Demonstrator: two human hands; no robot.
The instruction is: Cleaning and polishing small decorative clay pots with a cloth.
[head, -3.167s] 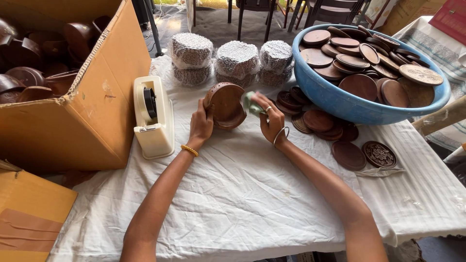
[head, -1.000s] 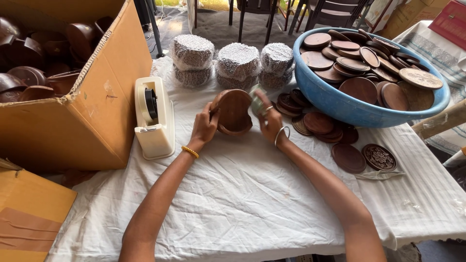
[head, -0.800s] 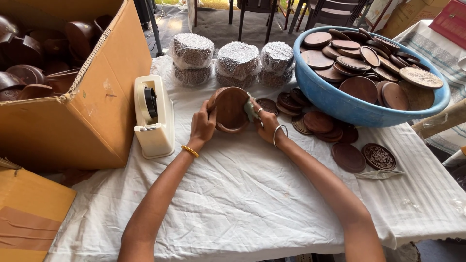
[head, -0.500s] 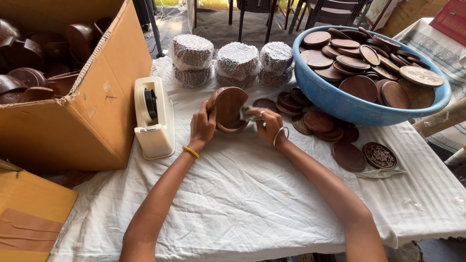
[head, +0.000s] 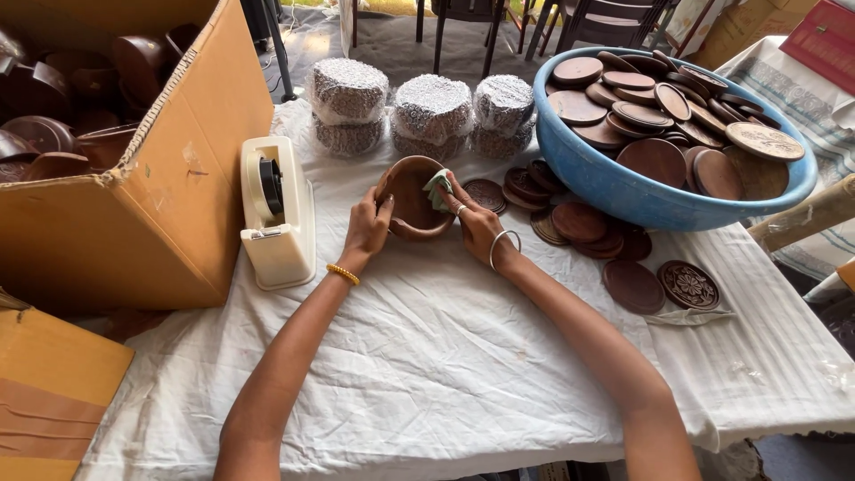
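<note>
Since the earlier frame, the wooden bowl (head: 412,196) had been turned so its hollow faced up and toward the person, and the right hand (head: 476,223) had moved from beside it into its mouth. Right fingers (head: 452,185) were pinched on a small green cloth (head: 437,189) pressed against the inner wall. The left hand (head: 367,227) cupped the bowl's outer side, fingers (head: 385,203) curled over the rim, tilting it just above the tabletop (head: 427,347). Stiff and fairly light by its look, the smooth bowl would likely slip if gripped only by the wall; rim and underside seemed the surest hold. Just left stood a cream tape dispenser (head: 278,214), then an open cardboard box (head: 134,169). Behind sat wrapped stacks (head: 432,111); to the right, loose wooden discs (head: 579,223) and a blue basin (head: 606,183).
</note>
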